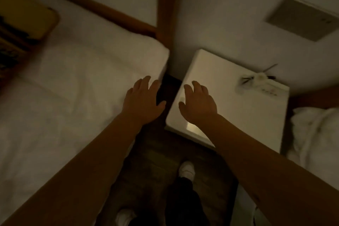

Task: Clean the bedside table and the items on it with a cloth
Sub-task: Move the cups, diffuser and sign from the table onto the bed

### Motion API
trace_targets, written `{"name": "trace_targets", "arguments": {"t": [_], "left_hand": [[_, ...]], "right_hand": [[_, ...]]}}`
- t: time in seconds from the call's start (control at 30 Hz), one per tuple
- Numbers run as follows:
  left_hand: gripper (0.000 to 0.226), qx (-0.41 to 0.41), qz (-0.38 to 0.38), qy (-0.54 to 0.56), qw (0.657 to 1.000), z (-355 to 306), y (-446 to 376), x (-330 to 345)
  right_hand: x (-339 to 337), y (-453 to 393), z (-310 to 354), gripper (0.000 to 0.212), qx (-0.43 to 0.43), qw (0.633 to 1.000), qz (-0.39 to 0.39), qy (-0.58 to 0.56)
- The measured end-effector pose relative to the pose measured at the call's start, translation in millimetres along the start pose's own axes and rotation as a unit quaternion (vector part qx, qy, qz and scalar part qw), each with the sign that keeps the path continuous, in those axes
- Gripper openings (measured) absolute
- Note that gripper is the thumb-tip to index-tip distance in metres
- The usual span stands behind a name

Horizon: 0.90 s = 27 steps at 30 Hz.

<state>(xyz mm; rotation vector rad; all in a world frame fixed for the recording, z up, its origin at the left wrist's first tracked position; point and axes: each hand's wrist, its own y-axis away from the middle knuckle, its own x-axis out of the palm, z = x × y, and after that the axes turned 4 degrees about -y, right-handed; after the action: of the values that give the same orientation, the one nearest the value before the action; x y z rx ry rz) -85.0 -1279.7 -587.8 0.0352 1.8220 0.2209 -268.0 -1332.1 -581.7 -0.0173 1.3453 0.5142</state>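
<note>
Both arms are reaching fwd and down from the bottom corners of the view, bare forearms converging toward the middle. The left hand (143,101) is hovering palm-down w/ fingers spread and empty, over the edge of the white bed (73,88), thumb sticking out toward the dark gap between bed and table. The right hand (199,103) is hanging palm-down too, fingers loosely splayed and slightly curled, gripping nothing; it's sitting over the near-left part of the bedside table (238,108). Can't tell if either palm is actually touching the surface below.

The table is a white rectangular top, standing against the wall (229,14) just right of a wooden bedpost (170,5). Its long axis is running from the near edge by the person's feet to the wall, tilted a bit to the left in frame. On the far-right corner a small cluster of items (256,80) is lying: something pale w/ thin dark bits poking out, too blurred and dim to ID. No cloth is showing in either hand.

Right of the table, rumpled white bedding (315,134) is lying. Below, a white shoe (187,168) is standing on a dark wood floor (156,161).
</note>
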Motion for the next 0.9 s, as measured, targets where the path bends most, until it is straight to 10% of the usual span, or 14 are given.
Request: {"name": "trace_targets", "arguments": {"t": [0.53, 0.9], "left_hand": [[0.090, 0.144, 0.137, 0.038, 0.979, -241.6, -138.2, 99.9], [0.065, 0.103, 0.083, 0.307, 0.942, -291.1, -182.6, 143.5]], "right_hand": [[-37.8, 24.6, -259.3, 0.027, 0.232, 0.971, -0.032, -0.042], [-19.6, -26.1, -330.8, 0.072, 0.223, 0.972, -0.039, -0.062]]}}
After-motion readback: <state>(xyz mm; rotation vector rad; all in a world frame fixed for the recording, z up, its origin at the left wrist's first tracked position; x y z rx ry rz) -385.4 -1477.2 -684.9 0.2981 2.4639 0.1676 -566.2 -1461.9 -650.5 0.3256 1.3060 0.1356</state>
